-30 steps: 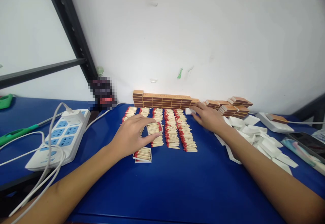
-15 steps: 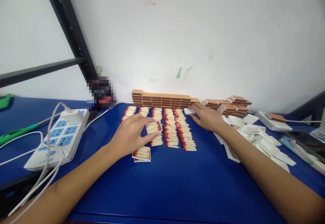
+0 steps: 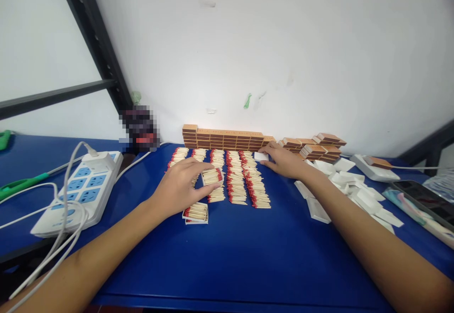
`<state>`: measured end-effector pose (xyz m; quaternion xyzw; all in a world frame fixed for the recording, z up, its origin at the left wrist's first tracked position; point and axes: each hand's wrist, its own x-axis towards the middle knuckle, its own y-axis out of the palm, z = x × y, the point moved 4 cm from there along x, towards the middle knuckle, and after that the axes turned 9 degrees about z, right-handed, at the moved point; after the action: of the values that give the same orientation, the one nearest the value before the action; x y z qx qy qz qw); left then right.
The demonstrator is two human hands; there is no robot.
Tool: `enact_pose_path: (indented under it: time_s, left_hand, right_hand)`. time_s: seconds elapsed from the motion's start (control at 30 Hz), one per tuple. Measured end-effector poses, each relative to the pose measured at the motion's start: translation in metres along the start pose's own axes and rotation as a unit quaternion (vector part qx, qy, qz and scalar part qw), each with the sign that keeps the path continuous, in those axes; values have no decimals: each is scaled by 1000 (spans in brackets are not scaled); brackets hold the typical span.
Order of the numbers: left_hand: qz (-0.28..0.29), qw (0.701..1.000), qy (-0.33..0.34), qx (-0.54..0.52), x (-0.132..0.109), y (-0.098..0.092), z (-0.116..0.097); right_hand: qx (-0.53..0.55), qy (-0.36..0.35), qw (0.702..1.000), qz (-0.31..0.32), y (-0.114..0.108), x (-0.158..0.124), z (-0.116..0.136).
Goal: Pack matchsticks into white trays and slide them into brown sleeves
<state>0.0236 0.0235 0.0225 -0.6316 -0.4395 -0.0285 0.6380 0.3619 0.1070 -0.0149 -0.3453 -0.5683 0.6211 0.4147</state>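
Observation:
My left hand (image 3: pixel 180 185) pinches a white tray full of red-tipped matches (image 3: pixel 212 176) between thumb and fingers, just above the rows of matches (image 3: pixel 241 176) laid on the blue table (image 3: pixel 248 256). Another filled tray (image 3: pixel 196 212) lies under that wrist. My right hand (image 3: pixel 283 160) reaches to the far end of the rows, its fingers closed on a small empty white tray (image 3: pixel 261 156) in front of the wall of brown matchbox sleeves (image 3: pixel 223 139).
A loose heap of brown sleeves (image 3: pixel 315 145) and many empty white trays (image 3: pixel 354 190) lie at the right. A white power strip with cables (image 3: pixel 81 185) sits at the left, a phone (image 3: pixel 422 197) at the far right. A black shelf frame (image 3: pixel 95 43) rises at the back left.
Both hands stay almost still on their trays. The view has drifted slightly, so everything sits a little lower left than before.

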Motion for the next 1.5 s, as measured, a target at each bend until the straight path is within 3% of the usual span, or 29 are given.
enact_pose_path:
  time_s: [0.43, 0.8, 1.0, 1.27, 1.43, 1.5]
  left_hand:
    - [3, 1000, -7, -4, -1, 1, 2]
    - [5, 1000, 0, 2, 1, -1, -3]
    - [6, 1000, -5, 3, 0, 0, -1]
    - [9, 1000, -10, 2, -1, 3, 1]
    - [7, 1000, -1, 4, -1, 3, 1]
    - [7, 1000, -3, 4, -1, 3, 1]
  right_hand:
    - [28, 15, 999, -26, 8, 4, -14]
    - [-2, 13, 998, -60, 4, 1, -5]
    - [-55, 13, 993, -104, -3, -6, 3]
    - [-2, 22, 984, -177, -12, -17, -1]
    - [42, 30, 984, -170, -21, -26, -3]
    - [72, 16, 989, -126, -23, -31, -2]
